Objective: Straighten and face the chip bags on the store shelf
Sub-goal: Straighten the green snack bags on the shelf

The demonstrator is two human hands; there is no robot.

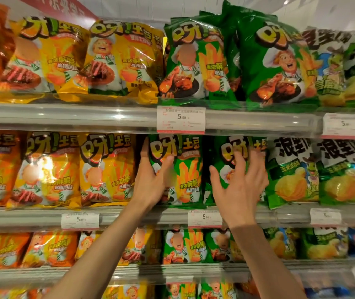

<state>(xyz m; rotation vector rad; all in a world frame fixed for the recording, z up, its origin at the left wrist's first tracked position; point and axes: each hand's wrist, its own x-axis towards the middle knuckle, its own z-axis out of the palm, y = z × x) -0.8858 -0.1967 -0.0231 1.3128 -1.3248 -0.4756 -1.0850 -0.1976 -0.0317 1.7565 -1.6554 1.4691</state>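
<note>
On the middle shelf (pixel 129 214), a green chip bag (pixel 185 169) stands upright with its face outward. The left hand (pixel 150 180) has it by the left edge: thumb across the front, fingers reaching up along the side behind it, so this grip is holding the bag. Just to the right stands a second green bag (pixel 226 160), partly covered by the right hand (pixel 241 182). That hand lies against the bag's front with fingers spread and straight, a wide grip that closes round nothing.

Both bags are glossy green, with large yellow lettering at the top, a cartoon chef and fries printed on the front. The held bag looks nearly plumb; how the second one sits I cannot tell, as the hand hides much of it.

Yellow bags (pixel 107 169) stand just beside the held bag on the left, with a narrow dark gap between them. Green-and-white bags (pixel 293 171) press close on the right. A clear lip runs along the shelf front, carrying a price tag (pixel 204 217) below the hands. The upper shelf's edge (pixel 85 117) hangs just above the bag tops.
</note>
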